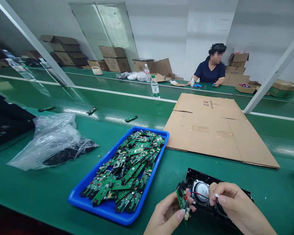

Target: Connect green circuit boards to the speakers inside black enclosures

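My left hand [168, 213] is closed around a green circuit board [181, 198], tilted on edge, with small connectors along it. Between the thumb and fingers of my right hand [231, 202] is a small white wire connector [217, 195]. Red and black wires [199, 195] run beside it. Below both hands lies a black speaker housing [193, 174] with a round silver-backed speaker [201, 190]. My right hand covers part of the housing and of a second round part. To the left stands a blue tray [74, 199] heaped with similar circuit boards [134, 163].
A flattened cardboard sheet [210, 140] lies behind the housing. Left are a clear plastic bag [56, 140] and a black bag [5, 120]. Loose boards [131, 118] and a water bottle [155, 87] are farther back. Across the bench, a person [209, 71] sits among cardboard boxes [116, 59].
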Motion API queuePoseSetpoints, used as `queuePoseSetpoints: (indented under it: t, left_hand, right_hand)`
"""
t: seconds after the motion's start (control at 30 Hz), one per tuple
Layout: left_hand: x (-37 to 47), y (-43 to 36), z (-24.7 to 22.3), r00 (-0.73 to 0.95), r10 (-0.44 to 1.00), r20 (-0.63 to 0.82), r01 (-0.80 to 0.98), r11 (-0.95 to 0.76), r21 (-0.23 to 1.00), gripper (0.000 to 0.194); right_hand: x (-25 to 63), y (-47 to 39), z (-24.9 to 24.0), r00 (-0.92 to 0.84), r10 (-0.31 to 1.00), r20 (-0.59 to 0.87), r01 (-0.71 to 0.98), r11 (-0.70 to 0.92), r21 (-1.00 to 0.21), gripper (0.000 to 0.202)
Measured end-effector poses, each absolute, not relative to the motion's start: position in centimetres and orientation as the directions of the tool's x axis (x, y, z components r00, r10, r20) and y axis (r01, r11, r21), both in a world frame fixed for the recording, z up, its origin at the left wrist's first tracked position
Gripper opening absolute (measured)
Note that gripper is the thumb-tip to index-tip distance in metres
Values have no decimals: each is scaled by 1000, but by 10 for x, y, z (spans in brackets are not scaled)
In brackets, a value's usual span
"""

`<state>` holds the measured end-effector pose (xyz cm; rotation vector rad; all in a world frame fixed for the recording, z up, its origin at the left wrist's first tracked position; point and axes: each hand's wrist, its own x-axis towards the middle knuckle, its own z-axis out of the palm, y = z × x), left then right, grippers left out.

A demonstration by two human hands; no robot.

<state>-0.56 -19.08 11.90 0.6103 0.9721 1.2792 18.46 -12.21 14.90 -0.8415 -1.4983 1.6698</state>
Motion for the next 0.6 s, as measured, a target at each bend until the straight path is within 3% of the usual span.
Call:
queuePoseSetpoints:
  t: [0.1, 0.17, 0.23, 0.3, 0.4, 0.6]
  left_hand:
    - [-4, -189, 120, 33, 960, -279, -537, 252, 805, 37]
    - [-3, -189, 121, 61, 954, -293, -545, 278, 791, 37]
    - [-2, -189, 121, 92, 949, -303, -548, 302, 780, 39]
    - [-2, -188, 119, 116, 945, -306, -529, 320, 786, 40]
    - [-2, -189, 115, 127, 942, -312, -496, 333, 802, 45]
    - [-2, -189, 109, 144, 946, -292, -475, 324, 818, 51]
  right_hand:
    - [184, -123, 144, -549, 834, 61, -125, -9, -992, 27]
    - [180, -126, 140, -512, 833, 211, -3, 244, -970, 23]
    - [175, -131, 138, -502, 768, 398, 236, 565, -791, 13]
    - [170, -136, 136, -515, 665, 541, 441, 747, -498, 12]
    - [164, -142, 135, -539, 547, 641, 551, 804, -222, 13]
    - [153, -145, 128, -502, 506, 702, 593, 792, -147, 20]
